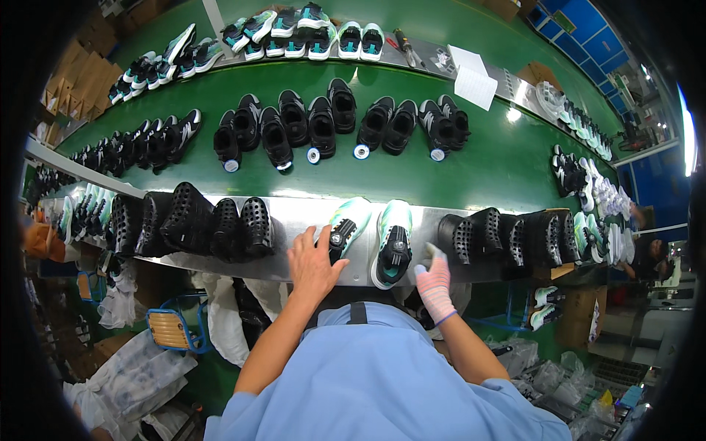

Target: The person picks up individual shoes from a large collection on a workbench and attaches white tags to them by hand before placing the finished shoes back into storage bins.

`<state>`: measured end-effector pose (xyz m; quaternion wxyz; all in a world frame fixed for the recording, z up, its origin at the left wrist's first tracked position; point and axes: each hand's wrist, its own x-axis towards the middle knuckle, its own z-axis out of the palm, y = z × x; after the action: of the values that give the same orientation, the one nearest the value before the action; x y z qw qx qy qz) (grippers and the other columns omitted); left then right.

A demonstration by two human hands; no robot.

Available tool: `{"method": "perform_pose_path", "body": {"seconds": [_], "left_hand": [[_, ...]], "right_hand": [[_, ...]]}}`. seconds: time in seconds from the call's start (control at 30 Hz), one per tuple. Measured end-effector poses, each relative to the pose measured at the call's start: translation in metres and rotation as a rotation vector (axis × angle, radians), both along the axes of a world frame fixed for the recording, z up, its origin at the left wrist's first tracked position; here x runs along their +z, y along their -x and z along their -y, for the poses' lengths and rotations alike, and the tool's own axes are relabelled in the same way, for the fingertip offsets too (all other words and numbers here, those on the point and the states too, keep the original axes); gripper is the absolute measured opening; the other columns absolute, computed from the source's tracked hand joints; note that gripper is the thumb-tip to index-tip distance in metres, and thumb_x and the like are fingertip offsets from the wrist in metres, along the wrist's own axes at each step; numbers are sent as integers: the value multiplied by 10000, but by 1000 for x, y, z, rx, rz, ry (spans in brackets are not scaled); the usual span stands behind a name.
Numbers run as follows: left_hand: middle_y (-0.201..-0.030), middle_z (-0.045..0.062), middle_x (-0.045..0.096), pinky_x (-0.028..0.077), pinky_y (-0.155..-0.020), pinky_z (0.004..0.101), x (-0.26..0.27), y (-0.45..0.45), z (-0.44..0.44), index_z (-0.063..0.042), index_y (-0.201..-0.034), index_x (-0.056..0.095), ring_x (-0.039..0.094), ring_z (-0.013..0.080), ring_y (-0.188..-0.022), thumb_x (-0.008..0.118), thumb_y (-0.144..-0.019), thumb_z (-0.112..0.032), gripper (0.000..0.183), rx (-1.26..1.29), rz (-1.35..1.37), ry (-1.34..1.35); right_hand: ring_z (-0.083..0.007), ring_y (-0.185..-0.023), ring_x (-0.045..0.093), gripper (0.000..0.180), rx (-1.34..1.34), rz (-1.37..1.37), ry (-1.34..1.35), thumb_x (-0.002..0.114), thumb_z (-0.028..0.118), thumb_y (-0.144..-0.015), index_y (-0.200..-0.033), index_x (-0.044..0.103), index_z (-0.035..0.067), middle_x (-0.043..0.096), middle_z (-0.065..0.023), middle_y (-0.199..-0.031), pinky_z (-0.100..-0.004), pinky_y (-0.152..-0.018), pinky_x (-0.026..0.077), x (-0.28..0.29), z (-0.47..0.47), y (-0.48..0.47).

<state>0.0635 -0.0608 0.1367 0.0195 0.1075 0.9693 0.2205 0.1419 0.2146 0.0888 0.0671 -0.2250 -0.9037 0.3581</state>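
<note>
Two mint-green and white sneakers with black uppers stand on the metal ledge in front of me. My bare left hand lies by the left sneaker, its fingers spread over the heel end and partly hiding it; whether it grips the shoe is not clear. The right sneaker stands upright beside it, with a round dial on its tongue. To the right of that shoe is my right hand, in a striped pink and grey knitted glove, fingers apart and holding nothing.
Black perforated boot-like forms stand on the ledge at left and right. Black shoes, some with round tags, rest on the green surface beyond. Farther back are more sneakers, paper sheets and tools. A chair stands lower left.
</note>
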Motion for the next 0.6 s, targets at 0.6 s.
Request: {"method": "perform_pose_path", "body": {"seconds": [0.6], "left_hand": [[-934,146,599,539,-720,499,-24,-12,-44,-82,-1088,648,670,390,-813,764,-882,-184,257,-90,154,-141]], "right_hand": [[-348,-1144,611,538,1246,9,-392,736,156,-717,-1248,654,135,675,-109,-1199,-500,-985,488,48,25,104]]}}
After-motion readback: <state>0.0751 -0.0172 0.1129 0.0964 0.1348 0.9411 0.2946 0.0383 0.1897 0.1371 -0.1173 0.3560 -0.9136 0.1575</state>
